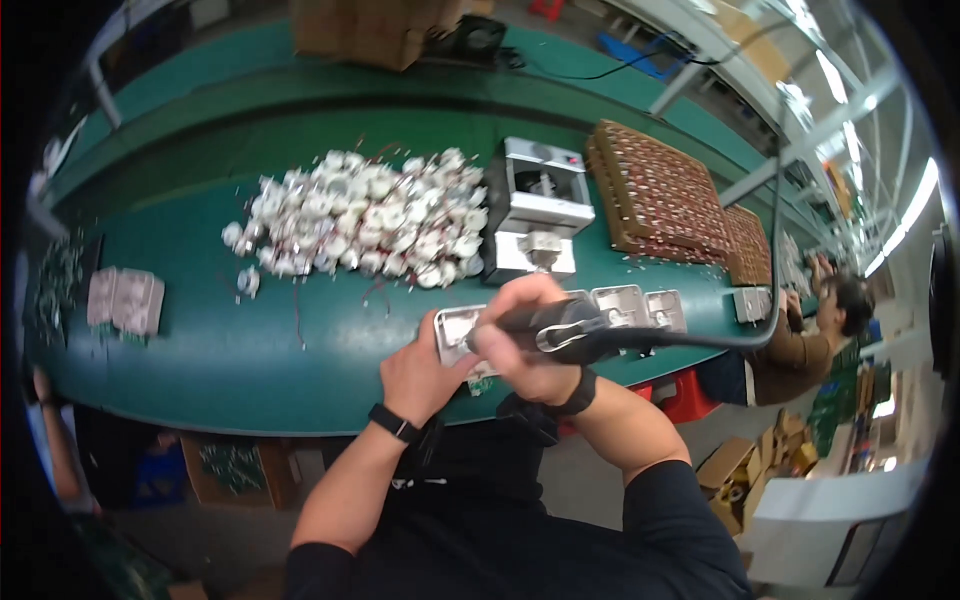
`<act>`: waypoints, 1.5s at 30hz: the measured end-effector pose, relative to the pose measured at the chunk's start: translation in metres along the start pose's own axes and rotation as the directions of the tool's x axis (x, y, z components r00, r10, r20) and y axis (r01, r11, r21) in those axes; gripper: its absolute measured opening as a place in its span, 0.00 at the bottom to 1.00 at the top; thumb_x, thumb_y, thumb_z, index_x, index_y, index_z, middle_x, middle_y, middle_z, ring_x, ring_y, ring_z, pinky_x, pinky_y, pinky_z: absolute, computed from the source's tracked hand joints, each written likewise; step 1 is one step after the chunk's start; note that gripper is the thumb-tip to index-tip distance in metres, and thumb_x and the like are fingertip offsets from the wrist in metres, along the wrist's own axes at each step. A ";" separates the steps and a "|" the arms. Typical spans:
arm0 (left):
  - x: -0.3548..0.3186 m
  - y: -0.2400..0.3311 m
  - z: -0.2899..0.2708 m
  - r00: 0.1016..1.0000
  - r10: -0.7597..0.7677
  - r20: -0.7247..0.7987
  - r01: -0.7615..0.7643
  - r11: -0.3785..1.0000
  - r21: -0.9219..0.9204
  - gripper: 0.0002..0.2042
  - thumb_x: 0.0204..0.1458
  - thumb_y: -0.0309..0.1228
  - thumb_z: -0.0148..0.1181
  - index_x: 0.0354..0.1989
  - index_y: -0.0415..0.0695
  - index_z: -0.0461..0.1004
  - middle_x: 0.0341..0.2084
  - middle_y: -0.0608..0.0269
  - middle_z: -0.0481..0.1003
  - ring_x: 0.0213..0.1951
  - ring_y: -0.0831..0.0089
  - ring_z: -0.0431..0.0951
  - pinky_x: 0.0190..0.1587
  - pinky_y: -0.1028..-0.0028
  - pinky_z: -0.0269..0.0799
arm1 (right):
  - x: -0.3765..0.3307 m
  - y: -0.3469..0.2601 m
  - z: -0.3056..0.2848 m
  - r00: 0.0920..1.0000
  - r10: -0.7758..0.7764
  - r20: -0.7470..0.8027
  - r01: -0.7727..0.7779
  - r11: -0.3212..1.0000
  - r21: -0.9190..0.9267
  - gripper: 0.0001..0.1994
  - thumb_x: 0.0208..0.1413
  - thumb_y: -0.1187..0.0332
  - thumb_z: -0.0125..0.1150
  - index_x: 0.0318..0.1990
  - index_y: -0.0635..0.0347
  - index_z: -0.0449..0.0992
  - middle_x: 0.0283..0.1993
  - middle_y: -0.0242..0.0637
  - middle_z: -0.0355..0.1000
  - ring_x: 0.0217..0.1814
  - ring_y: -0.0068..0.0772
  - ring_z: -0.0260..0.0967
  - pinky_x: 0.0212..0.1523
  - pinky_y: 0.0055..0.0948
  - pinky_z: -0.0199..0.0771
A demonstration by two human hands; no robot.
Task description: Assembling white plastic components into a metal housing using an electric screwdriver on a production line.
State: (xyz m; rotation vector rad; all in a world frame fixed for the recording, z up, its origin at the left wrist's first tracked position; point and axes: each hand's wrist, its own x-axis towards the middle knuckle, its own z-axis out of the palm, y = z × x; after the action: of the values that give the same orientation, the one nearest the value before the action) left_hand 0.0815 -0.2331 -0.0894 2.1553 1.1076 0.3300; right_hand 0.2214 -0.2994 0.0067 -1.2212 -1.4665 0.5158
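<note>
The right hand (528,340) is wrapped tight round a black powered screwdriver (560,328), its cable (740,340) trailing off to the right. Just left of that grip, the left hand (418,375) clamps a small white metal housing (458,330) against the near edge of the green bench (250,350) — tool tip meeting it. Beyond the grip lie a heap of white parts (360,215) and a small grey press (538,205) — further housings (640,305) sit right of it

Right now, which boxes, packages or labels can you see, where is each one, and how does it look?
Cardboard box: far edge of the green table, brown, blocky.
Small cardboard boxes: on the floor at lower right, brown, some open.
No labels or screens clear enough to tell.
</note>
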 end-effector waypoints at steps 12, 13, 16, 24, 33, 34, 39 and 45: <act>-0.053 -0.058 -0.008 0.970 0.024 -0.241 -0.065 0.984 -0.163 0.23 0.52 0.35 0.71 0.56 0.44 0.75 0.17 0.65 0.72 0.20 0.71 0.73 0.26 0.70 0.69 | 0.121 0.055 -0.199 0.725 0.193 -0.662 -0.293 0.955 -0.043 0.17 0.60 0.53 0.68 0.33 0.58 0.74 0.24 0.29 0.70 0.23 0.22 0.69 0.26 0.25 0.69; -0.055 -0.060 -0.005 0.961 0.051 -0.272 -0.102 0.979 -0.177 0.21 0.52 0.32 0.71 0.54 0.43 0.76 0.16 0.65 0.71 0.20 0.72 0.71 0.26 0.71 0.68 | 0.126 0.083 -0.205 0.735 0.271 -0.622 -0.387 0.920 -0.056 0.19 0.60 0.51 0.68 0.35 0.59 0.76 0.23 0.29 0.71 0.23 0.23 0.70 0.26 0.26 0.70; -0.057 -0.060 -0.001 0.942 0.087 -0.325 -0.155 0.970 -0.188 0.19 0.51 0.30 0.71 0.51 0.43 0.77 0.16 0.65 0.69 0.18 0.74 0.69 0.25 0.73 0.66 | 0.127 0.148 -0.228 0.711 0.535 -0.457 -0.601 0.800 0.001 0.36 0.57 0.34 0.60 0.39 0.69 0.77 0.27 0.38 0.77 0.26 0.33 0.77 0.30 0.33 0.77; -0.054 -0.059 0.005 0.937 0.095 -0.335 -0.156 0.974 -0.161 0.14 0.52 0.32 0.71 0.45 0.43 0.80 0.15 0.65 0.69 0.17 0.71 0.69 0.24 0.71 0.67 | 0.112 0.272 -0.239 0.536 0.726 -0.431 -0.772 0.628 0.097 0.48 0.58 0.26 0.47 0.51 0.76 0.78 0.46 0.53 0.80 0.48 0.43 0.79 0.50 0.38 0.75; -0.047 -0.056 0.005 0.943 0.102 -0.318 -0.157 0.976 -0.152 0.12 0.53 0.29 0.70 0.44 0.41 0.80 0.14 0.66 0.66 0.17 0.77 0.65 0.23 0.73 0.64 | 0.110 0.216 -0.242 0.588 0.738 -0.331 -0.807 0.501 -0.314 0.47 0.58 0.26 0.47 0.52 0.73 0.78 0.50 0.52 0.79 0.49 0.47 0.77 0.52 0.41 0.74; -0.048 -0.056 0.005 0.943 0.111 -0.315 -0.165 0.975 -0.151 0.12 0.53 0.29 0.69 0.45 0.41 0.80 0.14 0.66 0.66 0.17 0.77 0.65 0.23 0.73 0.63 | 0.109 0.209 -0.248 0.633 0.656 -0.412 -0.774 0.548 -0.317 0.43 0.59 0.30 0.51 0.51 0.73 0.79 0.47 0.51 0.80 0.46 0.44 0.78 0.50 0.41 0.75; -0.050 -0.056 0.000 0.963 0.106 -0.248 -0.155 0.970 -0.188 0.12 0.55 0.28 0.68 0.47 0.39 0.79 0.16 0.67 0.70 0.18 0.78 0.67 0.25 0.75 0.65 | 0.065 0.122 -0.209 0.643 0.222 -0.734 -0.383 0.922 -0.057 0.28 0.62 0.43 0.61 0.37 0.68 0.80 0.30 0.41 0.77 0.31 0.31 0.73 0.34 0.36 0.74; -0.054 -0.039 -0.014 0.999 -0.009 -0.047 -0.011 0.913 -0.408 0.19 0.57 0.26 0.65 0.57 0.36 0.74 0.33 0.63 0.77 0.29 0.78 0.76 0.30 0.79 0.72 | -0.066 0.064 -0.155 0.871 0.269 -0.411 -0.462 0.166 -0.871 0.21 0.53 0.52 0.70 0.46 0.59 0.76 0.40 0.43 0.77 0.41 0.48 0.76 0.42 0.42 0.76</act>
State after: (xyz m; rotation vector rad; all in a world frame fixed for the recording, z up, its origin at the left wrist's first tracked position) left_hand 0.0173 -0.2538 -0.1015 1.7825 0.9635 0.5647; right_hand 0.3783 -0.3791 -0.0307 -2.6158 -1.2742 -0.3385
